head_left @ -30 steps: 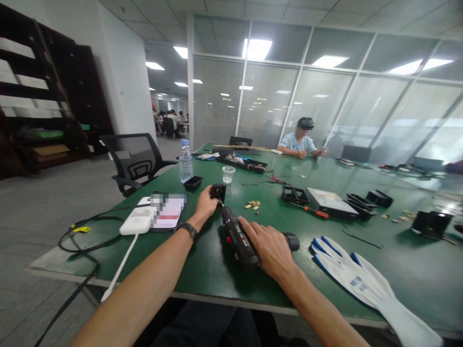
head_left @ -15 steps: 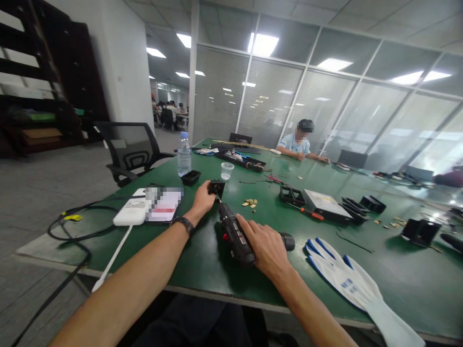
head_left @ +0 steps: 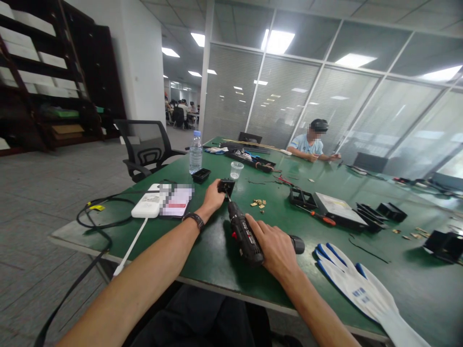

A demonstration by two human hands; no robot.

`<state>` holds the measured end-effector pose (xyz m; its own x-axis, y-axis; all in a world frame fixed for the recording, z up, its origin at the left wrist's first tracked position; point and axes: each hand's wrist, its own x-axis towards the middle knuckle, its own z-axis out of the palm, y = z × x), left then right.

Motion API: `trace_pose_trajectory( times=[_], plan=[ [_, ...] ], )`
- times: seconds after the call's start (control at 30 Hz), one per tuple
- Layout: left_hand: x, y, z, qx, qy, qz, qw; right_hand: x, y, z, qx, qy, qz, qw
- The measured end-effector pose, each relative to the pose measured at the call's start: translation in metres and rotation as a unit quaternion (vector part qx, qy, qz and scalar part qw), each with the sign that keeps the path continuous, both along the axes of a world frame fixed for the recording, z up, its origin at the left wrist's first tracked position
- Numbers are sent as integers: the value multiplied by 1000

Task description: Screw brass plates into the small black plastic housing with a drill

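My right hand (head_left: pixel 275 246) is closed round a black cordless screwdriver (head_left: pixel 243 233) with red buttons, which lies low over the green table (head_left: pixel 224 260). Its bit points into a small black plastic part (head_left: pixel 226 185). My left hand (head_left: pixel 212 196), with a dark band at the wrist, grips that part from the left and holds it on the table. A little heap of small brass pieces (head_left: pixel 259 204) lies just right of the part.
A white glove with blue trim (head_left: pixel 356 288) lies at my right. A white power bank (head_left: pixel 146 206) with cable and a phone sit left. A water bottle (head_left: pixel 196 153), plastic cup (head_left: pixel 236 169), black trays and a red-handled screwdriver (head_left: pixel 321 219) lie beyond. Another person (head_left: pixel 310 142) sits across.
Only my head has shifted, so the scene slides a little to the right. Both hands keep their hold on the part and the screwdriver.
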<state>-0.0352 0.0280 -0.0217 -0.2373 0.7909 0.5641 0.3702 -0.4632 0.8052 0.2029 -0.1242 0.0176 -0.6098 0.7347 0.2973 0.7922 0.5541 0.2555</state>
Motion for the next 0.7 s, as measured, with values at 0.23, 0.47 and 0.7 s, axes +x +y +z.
trace_pose_trajectory(
  times=[0.23, 0.47, 0.7],
  plan=[
    [1, -2, 0, 2, 13, 14, 1000, 1, 0, -2, 7, 5, 8, 1000],
    [1, 0, -2, -6, 14, 18, 1000, 0, -1, 0, 6, 6, 10, 1000],
    [1, -2, -1, -9, 8, 22, 1000, -1, -2, 0, 14, 2, 3, 1000]
  ],
)
